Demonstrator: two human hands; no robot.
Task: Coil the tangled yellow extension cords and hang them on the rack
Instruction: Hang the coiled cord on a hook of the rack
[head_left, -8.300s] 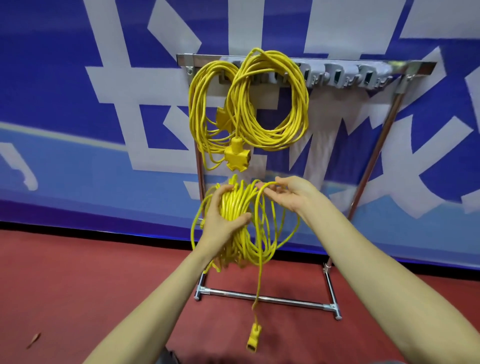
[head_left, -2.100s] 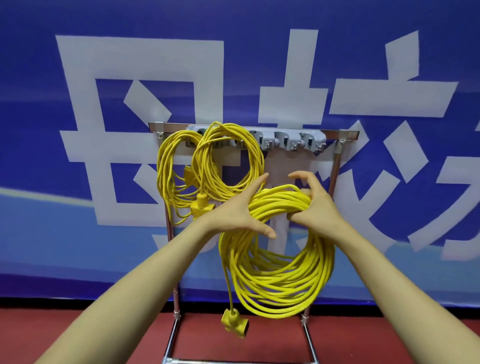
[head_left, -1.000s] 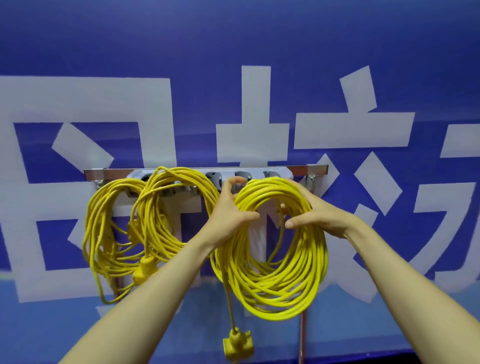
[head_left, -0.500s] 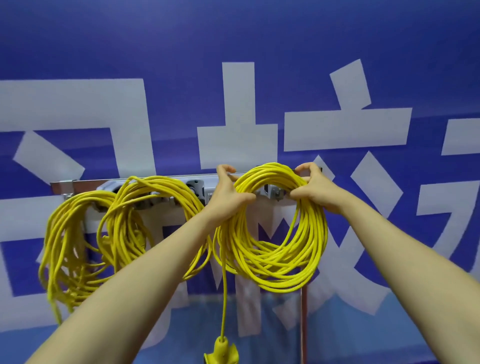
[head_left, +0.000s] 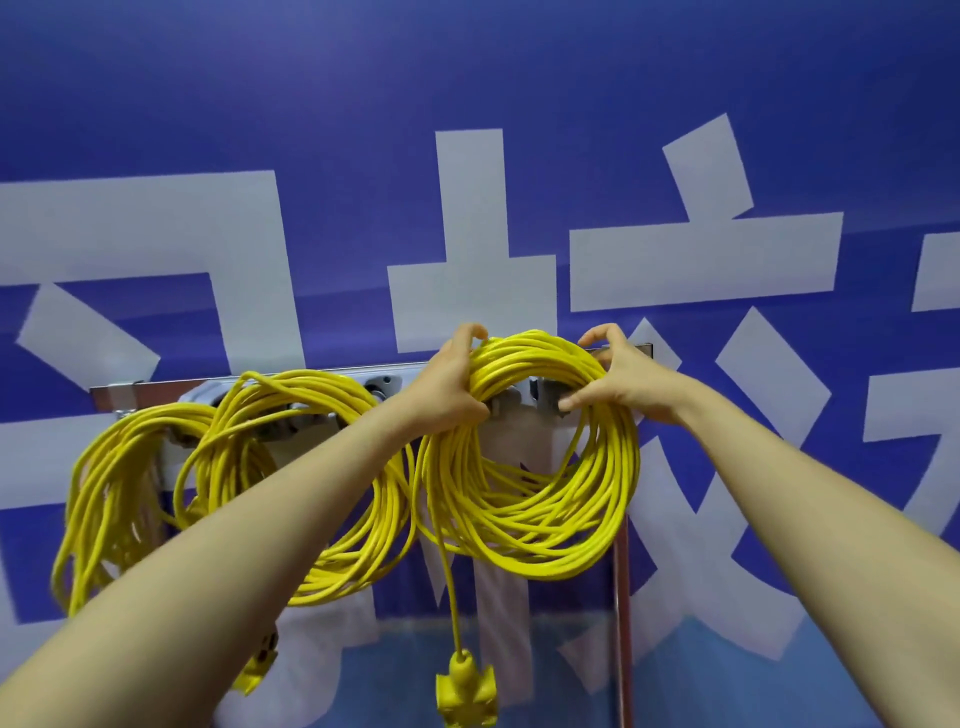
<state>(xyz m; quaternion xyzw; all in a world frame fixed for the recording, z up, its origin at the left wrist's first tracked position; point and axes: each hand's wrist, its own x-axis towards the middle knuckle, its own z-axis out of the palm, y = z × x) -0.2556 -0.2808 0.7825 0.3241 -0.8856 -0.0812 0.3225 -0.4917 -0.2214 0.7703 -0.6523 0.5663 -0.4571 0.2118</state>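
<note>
A coiled yellow extension cord (head_left: 540, 525) is held up against the right end of the metal rack (head_left: 156, 387). My left hand (head_left: 452, 384) grips the coil's top left and my right hand (head_left: 618, 382) grips its top right, at the level of the grey hooks (head_left: 545, 397). Whether the coil rests on a hook is hidden by the hands. Its yellow socket end (head_left: 465, 696) dangles below. Two other yellow coils, one at the far left (head_left: 104, 499) and one in the middle (head_left: 358, 551), hang on the rack to the left.
A blue banner with large white characters (head_left: 467, 208) fills the background directly behind the rack. The rack's right upright pole (head_left: 623, 623) runs down below the held coil. A second yellow socket (head_left: 257, 670) hangs under my left forearm.
Both hands have lifted the coil from waist height up to the rack's hook row and shifted it slightly right. The view has tilted upward, so the floor is out of view.
</note>
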